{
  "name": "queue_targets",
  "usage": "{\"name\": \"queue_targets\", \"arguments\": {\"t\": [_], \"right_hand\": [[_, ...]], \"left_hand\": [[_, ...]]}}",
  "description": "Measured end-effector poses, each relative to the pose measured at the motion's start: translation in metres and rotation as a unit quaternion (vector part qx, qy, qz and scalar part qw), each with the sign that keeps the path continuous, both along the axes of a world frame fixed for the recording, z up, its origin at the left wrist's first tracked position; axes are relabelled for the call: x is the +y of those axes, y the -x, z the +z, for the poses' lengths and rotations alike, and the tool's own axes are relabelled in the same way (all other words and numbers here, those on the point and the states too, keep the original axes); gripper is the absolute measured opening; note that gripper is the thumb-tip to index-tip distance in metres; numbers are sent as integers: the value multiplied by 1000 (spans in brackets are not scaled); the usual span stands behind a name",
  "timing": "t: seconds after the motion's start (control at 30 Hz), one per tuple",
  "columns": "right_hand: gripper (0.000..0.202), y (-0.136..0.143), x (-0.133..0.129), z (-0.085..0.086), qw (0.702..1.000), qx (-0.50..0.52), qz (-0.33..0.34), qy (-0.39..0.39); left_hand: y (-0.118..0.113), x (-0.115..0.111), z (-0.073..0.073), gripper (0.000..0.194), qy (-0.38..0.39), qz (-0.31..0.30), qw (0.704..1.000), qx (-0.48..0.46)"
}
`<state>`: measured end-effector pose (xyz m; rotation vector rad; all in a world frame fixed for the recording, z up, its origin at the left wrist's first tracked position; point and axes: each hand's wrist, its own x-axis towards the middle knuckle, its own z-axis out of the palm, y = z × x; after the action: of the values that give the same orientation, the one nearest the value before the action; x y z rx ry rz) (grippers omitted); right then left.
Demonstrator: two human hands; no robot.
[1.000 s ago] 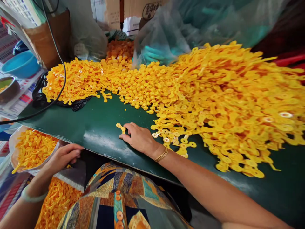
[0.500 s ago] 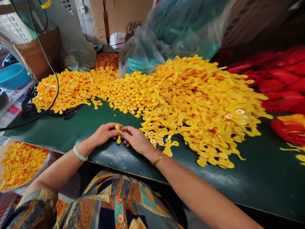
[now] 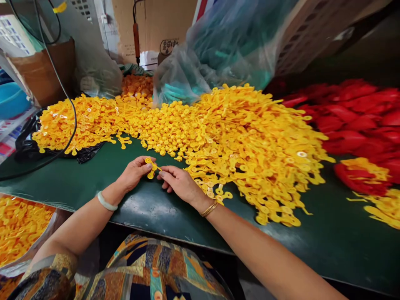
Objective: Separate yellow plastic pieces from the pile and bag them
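Between thumb and fingers, my left hand pinches a small yellow plastic piece with round, ringed ends and thin arms. My right hand is closed at the piece's right side, thumb and forefinger on a thin arm of it. Both hands are just above the green tabletop, near its front edge. Right of my right hand lies a big heap of flat yellow plastic pieces. Small round yellow pieces are heaped behind my hands.
Another yellow heap lies on black plastic at the left, with a black cable across it. Red pieces are piled at the right. Behind stand a clear bag and a hanging orange-handled tool. A sack of yellow pieces is below left.
The yellow piece has turned from upright to slanted, showing its arms. My hands have parted slightly, the left holding its round ends. The view has shifted a little to the right.
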<state>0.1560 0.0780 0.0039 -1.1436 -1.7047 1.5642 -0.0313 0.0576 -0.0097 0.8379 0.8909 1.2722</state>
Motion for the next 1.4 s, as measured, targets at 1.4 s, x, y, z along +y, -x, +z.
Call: {"name": "queue_targets", "arguments": {"t": [1.4], "right_hand": [[31, 59, 103, 23, 754, -417, 118, -495]], "left_hand": [[18, 8, -3, 55, 33, -38, 999, -1]]}}
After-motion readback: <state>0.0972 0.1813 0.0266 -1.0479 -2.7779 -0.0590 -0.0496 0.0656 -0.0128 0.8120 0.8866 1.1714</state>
